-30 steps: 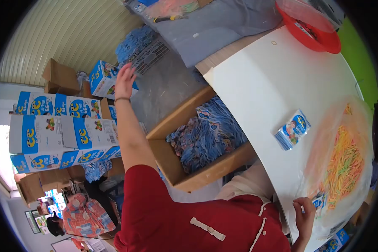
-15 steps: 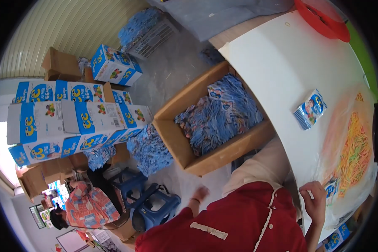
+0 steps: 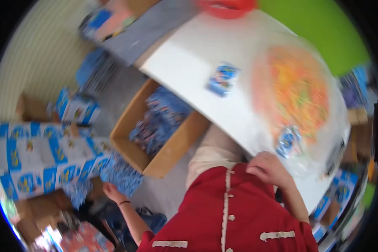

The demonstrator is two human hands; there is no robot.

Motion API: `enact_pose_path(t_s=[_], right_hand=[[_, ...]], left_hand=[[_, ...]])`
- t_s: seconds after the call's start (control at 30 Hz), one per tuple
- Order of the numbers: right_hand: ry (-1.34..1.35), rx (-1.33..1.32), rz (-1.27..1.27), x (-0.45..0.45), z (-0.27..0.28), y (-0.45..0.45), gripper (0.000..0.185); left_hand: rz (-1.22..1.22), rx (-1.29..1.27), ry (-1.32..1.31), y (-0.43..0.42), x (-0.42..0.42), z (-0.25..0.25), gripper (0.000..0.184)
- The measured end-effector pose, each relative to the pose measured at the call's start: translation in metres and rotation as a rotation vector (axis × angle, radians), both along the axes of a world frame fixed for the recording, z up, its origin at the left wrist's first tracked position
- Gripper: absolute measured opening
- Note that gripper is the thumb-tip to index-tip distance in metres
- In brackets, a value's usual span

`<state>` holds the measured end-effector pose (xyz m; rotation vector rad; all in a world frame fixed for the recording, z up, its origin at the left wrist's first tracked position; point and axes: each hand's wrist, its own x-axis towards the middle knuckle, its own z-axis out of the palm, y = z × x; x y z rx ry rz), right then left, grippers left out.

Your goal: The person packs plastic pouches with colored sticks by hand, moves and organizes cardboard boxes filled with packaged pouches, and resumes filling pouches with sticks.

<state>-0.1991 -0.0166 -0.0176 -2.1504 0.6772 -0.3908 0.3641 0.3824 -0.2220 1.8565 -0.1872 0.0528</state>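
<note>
My left hand point(image 3: 113, 193) hangs out to the left, above the floor near a heap of blue packet strips point(image 3: 124, 174). Its fingers look loosely stretched, and I see nothing in them. At the near edge of the white table point(image 3: 189, 63), my right hand point(image 3: 268, 169) hovers in front of my red shirt with fingers half bent and slightly apart; no object shows in it. Close to that hand a small blue-and-white packet point(image 3: 287, 142) lies on clear plastic, beside a pile of orange, yellow and green sticks point(image 3: 300, 92). Another blue packet point(image 3: 224, 80) lies farther off on the table.
An open carton point(image 3: 166, 157) with blue packet strips point(image 3: 164, 122) stands on the floor against the table. Printed blue-and-white boxes point(image 3: 42, 159) are stacked at the left. A red container point(image 3: 229, 10) sits at the table's far edge. Blue stools point(image 3: 151, 220) stand lower left, near a person in patterned cloth point(image 3: 86, 238).
My view has swung to the right and blurred, so the table and carton shift left in the picture. My left hand has moved outward from my body; my right hand has drawn toward my shirt.
</note>
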Motion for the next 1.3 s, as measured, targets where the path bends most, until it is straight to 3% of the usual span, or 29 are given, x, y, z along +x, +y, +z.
enact_pose_path(t_s=[0.03, 0.07, 0.13, 0.2, 0.23, 0.27, 0.3, 0.37, 0.4, 0.43, 0.47, 0.53, 0.57, 0.63, 0.7, 0.77, 0.83, 0.87, 0.93, 1.07, 1.3], right_hand=[[-0.015, 0.003, -0.034, -0.013, -0.002, 0.005, 0.010], [-0.020, 0.044, -0.119, -0.027, 0.006, 0.010, 0.007], [-0.064, 0.055, -0.334, -0.079, 0.021, 0.018, 0.003], [-0.109, 0.035, -0.547, -0.110, 0.065, 0.009, 0.014], [-0.187, -0.096, -0.608, -0.124, 0.093, 0.003, 0.025], [-0.343, -0.320, -0.620, -0.135, 0.120, -0.004, 0.038], [-0.436, -0.414, -0.605, -0.145, 0.144, -0.003, 0.062], [-0.510, -0.590, -0.586, -0.163, 0.175, -0.002, 0.061], [-0.516, -0.671, -0.559, -0.169, 0.188, -0.002, 0.061], [-0.530, -0.745, -0.536, -0.174, 0.202, -0.003, 0.060], [-0.544, -0.790, -0.545, -0.182, 0.210, 0.000, 0.060], [-0.571, -0.840, -0.575, -0.195, 0.224, -0.006, 0.059], [-0.575, -0.865, -0.576, -0.202, 0.230, -0.010, 0.058], [-0.594, -0.942, -0.588, -0.215, 0.243, -0.014, 0.057], [-0.592, -0.999, -0.609, -0.224, 0.251, -0.023, 0.056], [-0.609, -1.051, -0.648, -0.241, 0.265, -0.026, 0.055], [-0.608, -1.078, -0.673, -0.245, 0.274, -0.034, 0.054], [-0.591, -1.085, -0.673, -0.243, 0.278, -0.039, 0.053], [-0.566, -1.082, -0.652, -0.236, 0.281, -0.042, 0.052], [-0.512, -1.009, -0.562, -0.200, 0.263, -0.048, 0.050], [-0.484, -0.837, -0.446, -0.186, 0.240, -0.077, 0.047]], left_hand=[[0.008, -0.133, -0.093, -0.105, -0.025, 0.049, 0.020], [-0.192, 0.010, -0.157, -0.179, -0.051, 0.092, 0.026], [-0.769, -0.055, -0.066, -0.346, -0.173, 0.172, 0.023], [-1.174, -0.103, 0.110, -0.411, -0.260, 0.193, 0.018], [-1.369, -0.094, 0.160, -0.430, -0.310, 0.197, 0.018], [-1.585, 0.064, 0.074, -0.442, -0.352, 0.200, 0.018], [-1.812, 0.077, -0.162, -0.451, -0.394, 0.213, 0.019], [-2.017, 0.171, -0.174, -0.458, -0.457, 0.212, 0.026], [-2.031, 0.329, -0.270, -0.462, -0.479, 0.198, 0.034], [-1.927, 0.041, -0.714, -0.479, -0.495, 0.171, 0.037], [-1.900, 0.129, -0.743, -0.498, -0.510, 0.178, 0.036], [-1.874, 0.325, -0.668, -0.494, -0.525, 0.192, 0.034], [-1.964, 0.462, -0.524, -0.510, -0.525, 0.168, 0.034], [-1.900, 0.456, -0.671, -0.496, -0.525, 0.194, 0.034], [-1.904, 0.149, -0.736, -0.508, -0.519, 0.206, 0.037], [-1.985, 0.176, -0.200, -0.511, -0.507, 0.268, 0.042], [-1.884, -0.313, -0.630, -0.519, -0.487, 0.349, 0.046], [-1.754, -0.504, -0.672, -0.515, -0.474, 0.393, 0.048], [-1.579, -0.683, -1.072, -0.506, -0.439, 0.449, 0.047], [-1.643, -0.558, -1.820, -0.498, -0.414, 0.486, 0.044], [-1.793, -0.438, -2.084, -0.499, -0.416, 0.475, 0.040]])
